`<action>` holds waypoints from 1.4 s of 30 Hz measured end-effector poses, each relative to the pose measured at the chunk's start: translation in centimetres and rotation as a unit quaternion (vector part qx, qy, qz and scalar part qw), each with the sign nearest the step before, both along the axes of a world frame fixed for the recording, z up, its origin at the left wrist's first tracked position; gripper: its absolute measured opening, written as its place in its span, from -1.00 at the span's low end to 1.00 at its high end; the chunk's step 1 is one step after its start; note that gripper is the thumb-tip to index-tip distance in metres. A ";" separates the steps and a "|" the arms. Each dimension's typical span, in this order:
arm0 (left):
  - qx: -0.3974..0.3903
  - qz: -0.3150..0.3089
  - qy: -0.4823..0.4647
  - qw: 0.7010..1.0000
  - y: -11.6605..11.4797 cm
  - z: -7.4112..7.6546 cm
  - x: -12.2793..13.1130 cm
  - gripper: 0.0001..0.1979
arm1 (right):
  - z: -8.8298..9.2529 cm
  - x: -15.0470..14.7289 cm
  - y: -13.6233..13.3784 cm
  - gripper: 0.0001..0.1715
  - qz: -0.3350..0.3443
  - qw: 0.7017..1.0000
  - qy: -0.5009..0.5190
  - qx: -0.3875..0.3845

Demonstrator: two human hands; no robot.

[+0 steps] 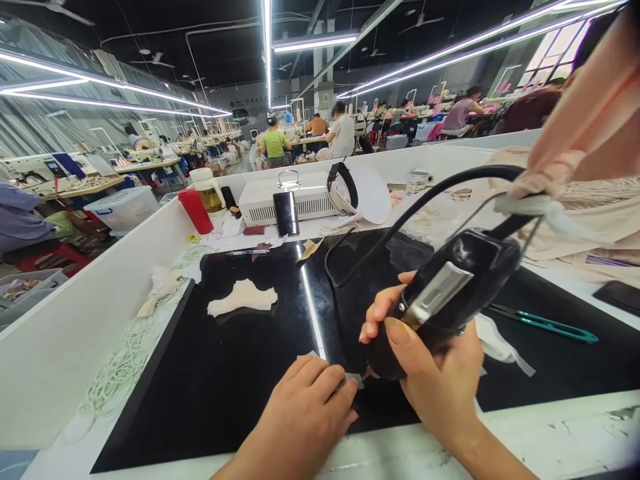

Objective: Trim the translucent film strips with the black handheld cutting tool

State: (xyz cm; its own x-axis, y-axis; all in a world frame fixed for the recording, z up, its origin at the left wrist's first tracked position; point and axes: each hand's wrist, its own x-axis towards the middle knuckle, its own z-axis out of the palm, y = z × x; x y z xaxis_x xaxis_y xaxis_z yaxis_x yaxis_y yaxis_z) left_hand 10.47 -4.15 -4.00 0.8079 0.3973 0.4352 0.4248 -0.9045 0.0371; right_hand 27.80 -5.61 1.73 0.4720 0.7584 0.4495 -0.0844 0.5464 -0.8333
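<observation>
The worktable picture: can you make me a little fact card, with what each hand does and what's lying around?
Left hand: palm down over a small scrap; its grip is unclear
Right hand: wrapped around a black tool
Mat: black, shiny, under both hands
Cloth: cream, lying flat-looking on the mat's left part
Snips: teal, on the mat, right of the tool
Phone: upright, before a white box
Cup: red, beside a jug
</observation>
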 end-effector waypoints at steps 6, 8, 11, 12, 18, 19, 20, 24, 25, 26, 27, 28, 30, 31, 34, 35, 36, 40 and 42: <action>-0.004 -0.006 0.000 1.000 0.1 0.2 0.1 -0.79 | 0.0 -0.3 -0.4 -0.69 0.000 1.000 -0.015 -0.003; -0.009 -0.009 -0.004 1.000 0.1 0.1 0.2 -0.79 | 0.0 -0.3 -0.4 -0.68 -0.015 1.000 -0.021 -0.002; -0.019 -0.014 -0.012 1.000 0.1 0.2 -0.1 -0.79 | 0.0 -0.2 -0.3 -0.67 0.004 1.000 -0.027 -0.006; -0.022 -0.017 -0.014 1.000 0.2 0.3 -0.3 -0.79 | 0.0 -0.1 -0.3 -0.67 0.012 1.000 -0.024 -0.006; -0.010 -0.010 -0.043 0.999 0.5 1.8 -2.9 -0.77 | -0.1 -0.4 0.1 -0.63 -0.002 1.000 0.017 0.014; -0.006 -0.002 -0.046 0.999 0.5 2.0 -3.5 -0.76 | -0.1 -0.4 0.1 -0.63 -0.002 1.000 0.015 0.016; -0.002 0.007 -0.047 0.999 0.5 2.3 -4.1 -0.76 | 0.0 -0.5 0.2 -0.64 -0.002 1.000 0.012 0.016; 0.015 0.047 -0.035 0.998 0.1 2.5 -6.8 -0.74 | -0.2 -0.3 0.2 -0.68 0.001 1.000 -0.001 0.014; 0.022 0.057 -0.029 0.998 0.0 2.4 -7.5 -0.74 | -0.2 -0.2 0.2 -0.69 0.001 1.000 -0.005 0.012; 0.029 0.067 -0.024 0.997 -0.1 2.3 -8.1 -0.74 | -0.3 -0.1 0.1 -0.69 0.001 1.000 -0.008 0.011; 0.036 0.077 -0.019 0.996 -0.2 2.1 -8.6 -0.74 | -0.4 0.0 0.1 -0.69 -0.001 1.000 -0.011 0.009; 0.042 0.086 -0.016 0.995 -0.3 2.0 -9.1 -0.73 | -0.4 0.0 0.0 -0.69 -0.004 1.000 -0.014 0.010; 0.049 0.099 -0.015 0.994 -0.4 1.7 -9.8 -0.72 | -0.5 0.1 0.0 -0.67 -0.008 1.000 -0.018 0.010; 0.051 0.104 -0.016 0.993 -0.4 1.6 -10.0 -0.71 | -0.6 0.1 -0.1 -0.66 -0.010 1.000 -0.019 0.011; 0.049 0.114 -0.026 0.992 -0.6 1.5 -10.2 -0.70 | -0.6 0.2 -0.1 -0.60 -0.012 1.000 -0.023 0.011; 0.045 0.115 -0.030 0.992 -0.7 1.4 -10.1 -0.71 | -0.7 0.2 -0.1 -0.58 -0.012 1.000 -0.023 0.012; 0.039 0.116 -0.033 0.992 -0.8 1.4 -10.0 -0.71 | -0.7 0.3 -0.1 -0.58 -0.012 1.000 -0.023 0.012; -0.007 0.124 -0.039 0.992 -1.4 1.2 -9.4 -0.75 | -0.4 0.2 -0.1 -0.59 -0.025 1.000 -0.017 -0.005; -0.038 0.132 -0.050 0.989 -1.8 1.1 -9.1 -0.78 | 0.0 0.0 -0.1 -0.60 -0.034 0.999 0.001 -0.011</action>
State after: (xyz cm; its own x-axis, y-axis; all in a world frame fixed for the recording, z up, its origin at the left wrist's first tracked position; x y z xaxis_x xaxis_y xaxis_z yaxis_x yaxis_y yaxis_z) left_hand 1.33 -5.91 -2.94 0.6257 0.6239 0.4682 0.6372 -0.7550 0.1545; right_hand 27.78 -5.76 1.75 0.5240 0.7344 0.4314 -0.0495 0.5319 -0.8454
